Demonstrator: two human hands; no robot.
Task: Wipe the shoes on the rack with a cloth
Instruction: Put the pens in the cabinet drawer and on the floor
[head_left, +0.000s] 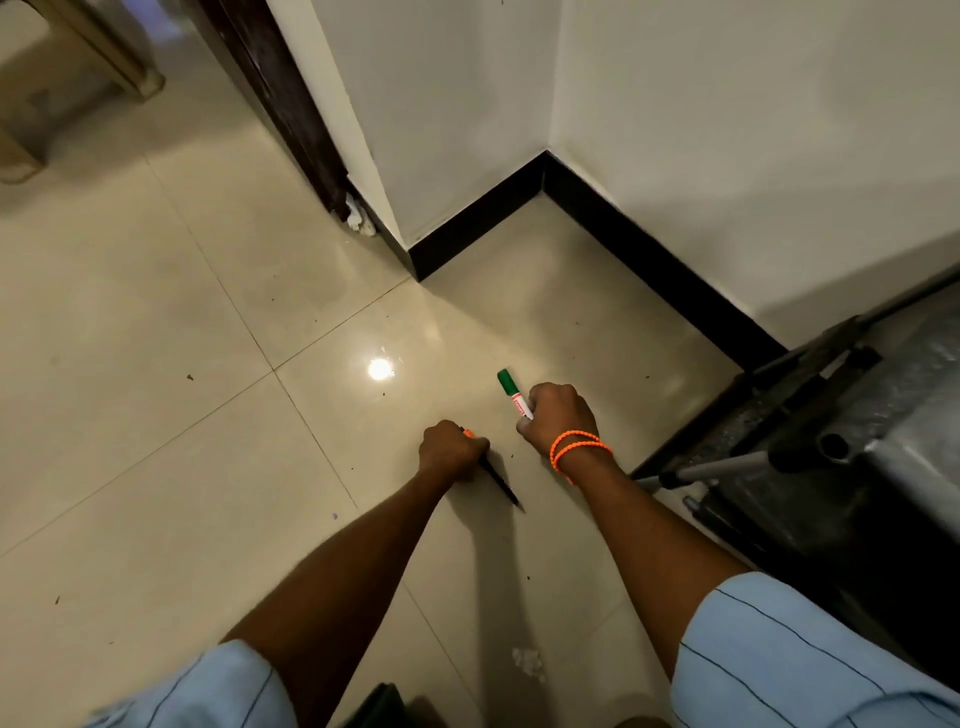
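My left hand (451, 450) is curled round a thin black pen (500, 483) with an orange end, its tip pointing down and right just above the floor. My right hand (561, 418), with orange bands on the wrist, grips a green-capped marker (513, 393) that sticks up and to the left out of the fist. Both hands hover low over the beige tiled floor. A dark rack (810, 415) with grey tubes stands at the right edge. No shoes and no cloth are in view.
White walls with a black skirting (649, 249) form a corner ahead. A dark door frame (291, 104) stands to the left, a beige plastic stool (78, 78) at top left. A crumpled white scrap (527, 662) lies on the floor near me.
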